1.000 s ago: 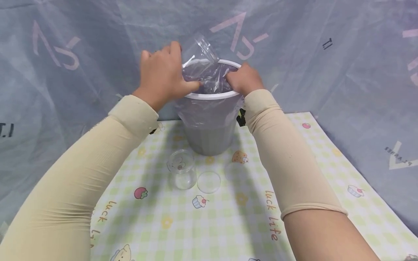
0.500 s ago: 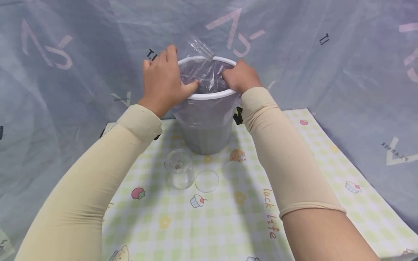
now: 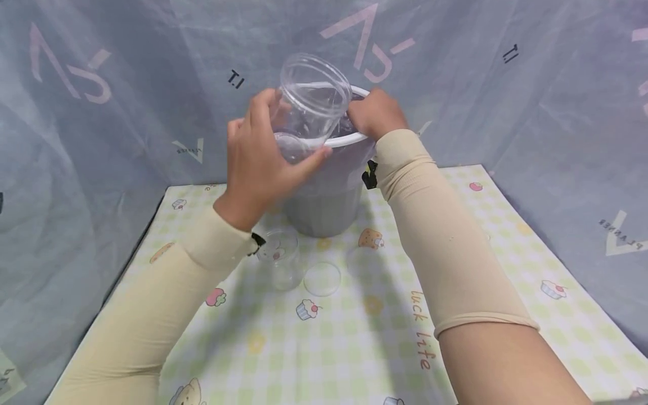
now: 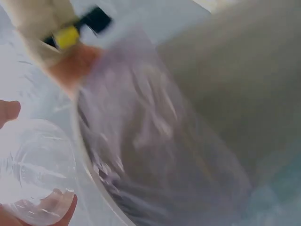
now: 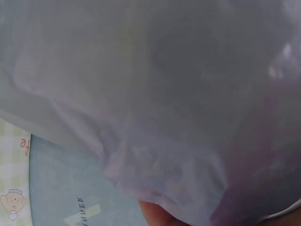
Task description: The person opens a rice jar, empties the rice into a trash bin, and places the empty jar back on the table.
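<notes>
A clear plastic cup (image 3: 311, 118) is held in my left hand (image 3: 260, 163), fingers at its far side and thumb along the near side. It tilts over the left part of the white-rimmed grey trash can (image 3: 324, 211), its wide mouth up and to the right. A thin clear bin liner (image 4: 155, 136) drapes over the rim and down the can's outside. My right hand (image 3: 379, 115) grips the can's rim at the right, fingers partly hidden inside. In the right wrist view, the liner (image 5: 155, 174) covers most of the picture.
On the checked tablecloth (image 3: 329, 360), a second clear cup (image 3: 284, 273) stands in front of the can. A round clear lid (image 3: 322, 279) lies beside it, and a fainter one (image 3: 361, 260) lies further right. Grey-blue sheeting (image 3: 455, 84) hangs close behind.
My left hand has drawn back toward me and turned the cup, so its mouth now shows above the rim. The right hand keeps its grip on the can's rim.
</notes>
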`<action>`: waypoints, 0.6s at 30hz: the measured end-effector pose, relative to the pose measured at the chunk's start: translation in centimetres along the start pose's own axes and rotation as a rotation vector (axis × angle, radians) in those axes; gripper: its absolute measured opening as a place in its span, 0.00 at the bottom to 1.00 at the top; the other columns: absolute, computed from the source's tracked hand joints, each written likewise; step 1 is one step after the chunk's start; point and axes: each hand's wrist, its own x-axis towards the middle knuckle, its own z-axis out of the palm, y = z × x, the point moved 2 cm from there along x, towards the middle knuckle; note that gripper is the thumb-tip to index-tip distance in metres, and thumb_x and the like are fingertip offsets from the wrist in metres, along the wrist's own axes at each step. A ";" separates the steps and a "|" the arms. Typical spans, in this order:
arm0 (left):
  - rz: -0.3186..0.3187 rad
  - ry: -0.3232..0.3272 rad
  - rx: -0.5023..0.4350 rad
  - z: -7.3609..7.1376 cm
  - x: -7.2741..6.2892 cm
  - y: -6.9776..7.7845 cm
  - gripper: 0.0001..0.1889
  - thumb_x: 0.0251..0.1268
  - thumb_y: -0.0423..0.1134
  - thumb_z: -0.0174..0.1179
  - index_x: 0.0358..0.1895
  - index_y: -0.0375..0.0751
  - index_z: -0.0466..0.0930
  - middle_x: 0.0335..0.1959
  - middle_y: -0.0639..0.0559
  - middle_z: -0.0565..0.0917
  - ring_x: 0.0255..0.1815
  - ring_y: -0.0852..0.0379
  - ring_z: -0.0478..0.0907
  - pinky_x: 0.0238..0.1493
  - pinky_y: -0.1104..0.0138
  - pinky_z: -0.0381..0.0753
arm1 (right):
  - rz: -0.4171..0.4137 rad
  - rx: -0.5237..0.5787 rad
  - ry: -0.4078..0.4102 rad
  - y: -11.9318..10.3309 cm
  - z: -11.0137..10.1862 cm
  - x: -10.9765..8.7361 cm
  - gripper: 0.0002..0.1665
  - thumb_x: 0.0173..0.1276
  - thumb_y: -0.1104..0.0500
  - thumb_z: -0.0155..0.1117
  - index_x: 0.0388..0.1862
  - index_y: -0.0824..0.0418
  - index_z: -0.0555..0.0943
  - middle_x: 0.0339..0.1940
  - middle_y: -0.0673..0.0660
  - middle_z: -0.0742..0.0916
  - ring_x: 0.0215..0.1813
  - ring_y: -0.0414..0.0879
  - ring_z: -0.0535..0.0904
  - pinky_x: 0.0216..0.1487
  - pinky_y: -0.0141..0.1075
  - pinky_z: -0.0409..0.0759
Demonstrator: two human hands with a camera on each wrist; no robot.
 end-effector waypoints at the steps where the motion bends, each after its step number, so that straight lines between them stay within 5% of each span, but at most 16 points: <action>1: 0.014 0.012 -0.023 -0.2 -0.5 0.4 0.51 0.51 0.68 0.72 0.68 0.34 0.66 0.56 0.43 0.80 0.54 0.48 0.80 0.52 0.50 0.70 | -0.001 0.008 0.005 0.0 -0.1 0.0 0.37 0.72 0.40 0.43 0.71 0.59 0.75 0.72 0.56 0.78 0.65 0.56 0.77 0.67 0.46 0.75; 6: 0.088 0.055 -0.120 -0.8 -3.4 1.9 0.48 0.47 0.62 0.77 0.63 0.30 0.69 0.53 0.37 0.74 0.52 0.45 0.73 0.53 0.55 0.76 | -0.001 0.040 0.022 0.2 -0.1 -0.2 0.32 0.69 0.38 0.48 0.58 0.58 0.81 0.64 0.58 0.83 0.58 0.55 0.79 0.58 0.45 0.79; 10: 0.042 0.007 -0.194 -0.8 -6.0 2.7 0.49 0.44 0.59 0.81 0.64 0.32 0.69 0.53 0.39 0.73 0.52 0.47 0.72 0.53 0.58 0.77 | 0.009 0.009 0.023 0.2 0.0 -0.2 0.19 0.65 0.45 0.47 0.42 0.55 0.78 0.57 0.58 0.83 0.53 0.54 0.79 0.50 0.43 0.78; 18: -0.071 -0.086 -0.247 0.3 -11.0 2.6 0.49 0.43 0.58 0.80 0.65 0.33 0.69 0.56 0.43 0.78 0.57 0.45 0.76 0.62 0.50 0.70 | 0.035 0.004 0.003 0.2 0.2 -0.1 0.27 0.68 0.44 0.45 0.53 0.58 0.80 0.59 0.57 0.82 0.55 0.54 0.78 0.56 0.42 0.78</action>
